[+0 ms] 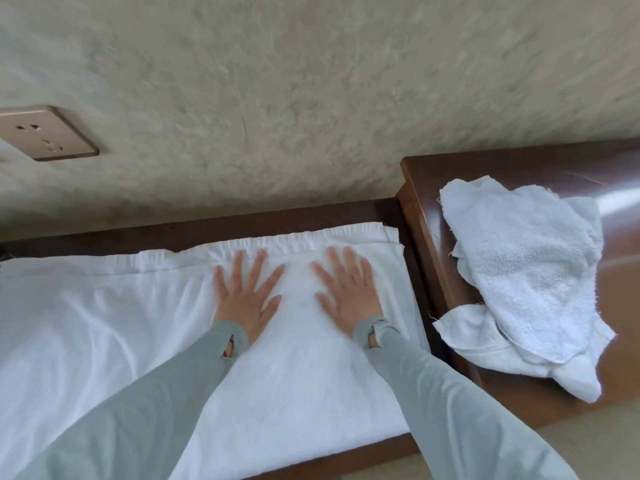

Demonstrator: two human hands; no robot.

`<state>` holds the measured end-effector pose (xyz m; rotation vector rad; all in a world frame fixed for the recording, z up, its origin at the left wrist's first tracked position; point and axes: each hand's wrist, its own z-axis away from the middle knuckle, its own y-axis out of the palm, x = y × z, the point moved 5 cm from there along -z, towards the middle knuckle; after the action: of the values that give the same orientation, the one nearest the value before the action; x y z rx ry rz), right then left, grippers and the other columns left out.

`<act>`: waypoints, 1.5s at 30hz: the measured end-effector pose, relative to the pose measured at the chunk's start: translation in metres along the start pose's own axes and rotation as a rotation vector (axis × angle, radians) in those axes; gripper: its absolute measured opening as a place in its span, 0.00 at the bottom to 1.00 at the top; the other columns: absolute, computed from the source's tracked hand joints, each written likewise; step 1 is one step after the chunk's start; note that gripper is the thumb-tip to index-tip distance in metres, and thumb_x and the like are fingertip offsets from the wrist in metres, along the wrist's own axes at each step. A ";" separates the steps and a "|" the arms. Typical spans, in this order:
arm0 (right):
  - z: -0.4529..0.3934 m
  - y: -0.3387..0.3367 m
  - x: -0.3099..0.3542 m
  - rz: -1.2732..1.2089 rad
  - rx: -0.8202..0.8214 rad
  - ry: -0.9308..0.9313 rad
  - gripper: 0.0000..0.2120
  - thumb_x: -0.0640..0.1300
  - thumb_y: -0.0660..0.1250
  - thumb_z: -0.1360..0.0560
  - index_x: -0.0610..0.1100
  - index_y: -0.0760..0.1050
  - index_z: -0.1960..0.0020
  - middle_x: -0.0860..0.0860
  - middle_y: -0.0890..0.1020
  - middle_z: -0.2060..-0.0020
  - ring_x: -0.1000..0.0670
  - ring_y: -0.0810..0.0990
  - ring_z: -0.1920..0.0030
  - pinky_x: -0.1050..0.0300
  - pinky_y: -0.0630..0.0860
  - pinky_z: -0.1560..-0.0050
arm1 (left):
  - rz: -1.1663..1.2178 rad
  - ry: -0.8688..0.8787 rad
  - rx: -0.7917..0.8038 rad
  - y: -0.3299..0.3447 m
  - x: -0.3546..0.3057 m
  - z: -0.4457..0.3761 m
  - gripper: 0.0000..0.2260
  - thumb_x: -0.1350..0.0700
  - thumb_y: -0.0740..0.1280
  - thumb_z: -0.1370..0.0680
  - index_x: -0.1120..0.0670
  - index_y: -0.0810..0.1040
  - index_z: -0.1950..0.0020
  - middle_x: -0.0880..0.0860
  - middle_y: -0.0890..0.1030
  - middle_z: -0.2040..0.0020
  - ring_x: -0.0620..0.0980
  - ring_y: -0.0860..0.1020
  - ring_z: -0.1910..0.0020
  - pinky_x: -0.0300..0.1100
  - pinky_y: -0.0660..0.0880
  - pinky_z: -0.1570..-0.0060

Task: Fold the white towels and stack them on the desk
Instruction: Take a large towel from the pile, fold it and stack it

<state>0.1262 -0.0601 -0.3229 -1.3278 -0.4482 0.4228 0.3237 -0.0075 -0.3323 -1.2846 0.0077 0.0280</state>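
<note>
Pressing: left hand (244,299) and right hand (349,292) flat, fingers spread, on white towel (294,368)
Towel: spread under both palms, on low desk (214,228)
Pile: crumpled towels (526,282) at 3 o'clock, on side table (620,306)

2 hands: left hand (244,299), right hand (348,292). 1 large towel (294,375) under them; 1 towel heap (526,282) right of the right hand, count unclear. 1 wall socket (46,133).

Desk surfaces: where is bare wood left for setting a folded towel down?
On the side desk, right of and behind the towel pile, glossy wood shows. The main desk is crowded: the spread towel covers it under both flat hands, left hand, right hand.
</note>
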 end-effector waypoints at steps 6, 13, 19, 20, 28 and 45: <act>0.006 -0.013 0.018 -0.052 0.019 0.079 0.28 0.58 0.41 0.23 0.56 0.38 0.25 0.50 0.40 0.24 0.41 0.36 0.25 0.37 0.38 0.28 | 0.111 -0.059 -0.032 -0.011 -0.008 0.023 0.26 0.37 0.34 0.23 0.39 0.39 0.25 0.52 0.39 0.23 0.55 0.28 0.27 0.60 0.32 0.31; 0.050 -0.002 -0.017 -0.110 0.048 0.437 0.27 0.49 0.42 0.21 0.53 0.36 0.25 0.49 0.41 0.24 0.46 0.32 0.26 0.39 0.37 0.28 | 0.192 0.008 0.067 -0.012 -0.003 0.049 0.24 0.43 0.42 0.21 0.43 0.50 0.24 0.49 0.50 0.22 0.55 0.48 0.23 0.54 0.46 0.28; 0.012 -0.035 0.091 -0.247 0.001 0.010 0.35 0.32 0.65 0.32 0.45 0.59 0.27 0.44 0.61 0.26 0.40 0.61 0.27 0.42 0.64 0.31 | 0.439 -0.296 -0.099 -0.065 0.097 0.065 0.29 0.68 0.60 0.26 0.51 0.62 0.27 0.53 0.65 0.28 0.54 0.62 0.28 0.46 0.57 0.30; 0.003 -0.038 0.111 -0.300 0.033 -0.050 0.33 0.31 0.63 0.31 0.45 0.61 0.28 0.45 0.61 0.26 0.41 0.63 0.28 0.45 0.65 0.31 | 0.395 -0.361 -0.042 -0.066 0.121 0.066 0.31 0.70 0.60 0.28 0.52 0.60 0.26 0.53 0.63 0.27 0.54 0.59 0.27 0.46 0.56 0.29; -0.093 -0.045 0.199 -0.532 0.156 0.006 0.31 0.37 0.58 0.23 0.52 0.51 0.24 0.54 0.50 0.24 0.43 0.77 0.44 0.51 0.76 0.51 | 0.038 -0.281 0.251 -0.061 0.243 0.044 0.34 0.47 0.62 0.22 0.51 0.46 0.22 0.50 0.51 0.22 0.51 0.48 0.23 0.52 0.47 0.25; -0.048 -0.036 0.266 -0.429 -0.177 -0.205 0.21 0.48 0.62 0.26 0.46 0.68 0.35 0.44 0.72 0.35 0.45 0.69 0.36 0.50 0.74 0.41 | 0.046 -0.100 -0.092 -0.050 0.231 0.080 0.37 0.49 0.74 0.33 0.55 0.64 0.27 0.61 0.69 0.31 0.63 0.68 0.32 0.60 0.54 0.30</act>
<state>0.3776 0.0358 -0.2775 -1.3182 -0.9375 0.1622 0.5548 0.0586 -0.2668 -1.3740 -0.0502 0.1330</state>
